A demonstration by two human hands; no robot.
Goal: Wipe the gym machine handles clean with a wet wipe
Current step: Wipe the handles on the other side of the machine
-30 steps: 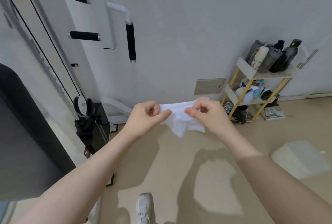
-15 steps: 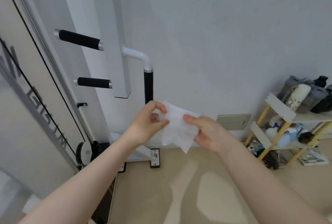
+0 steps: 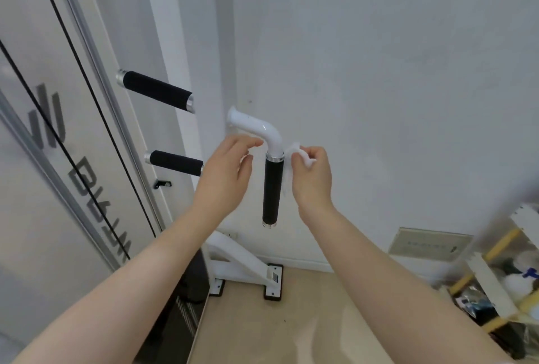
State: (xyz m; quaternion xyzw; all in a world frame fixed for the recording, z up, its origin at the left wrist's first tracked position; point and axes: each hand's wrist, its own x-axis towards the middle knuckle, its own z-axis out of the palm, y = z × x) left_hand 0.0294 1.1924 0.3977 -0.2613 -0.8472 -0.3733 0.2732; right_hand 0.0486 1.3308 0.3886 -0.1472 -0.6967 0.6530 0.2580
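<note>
A white gym machine carries three black foam handles: an upper horizontal handle [image 3: 157, 92], a lower horizontal handle [image 3: 175, 161] and a vertical handle [image 3: 271, 188] hanging from a bent white tube [image 3: 256, 127]. My right hand [image 3: 312, 180] pinches a crumpled white wet wipe [image 3: 293, 156] just right of the vertical handle's top; the wipe hangs down beside the grip. My left hand [image 3: 224, 174] is left of that handle with its fingers loosely extended toward the tube's bend, holding nothing that I can see.
Black cables [image 3: 87, 101] run down the machine's panel at the left. The machine's white foot [image 3: 248, 270] stands on the beige floor below the handle. A yellow-framed shelf [image 3: 495, 285] with bottles is at the lower right, next to a wall plate [image 3: 428, 244].
Both hands rose from waist height to the vertical handle. My left hand let go of the wipe, which my right hand now holds alone beside the grip.
</note>
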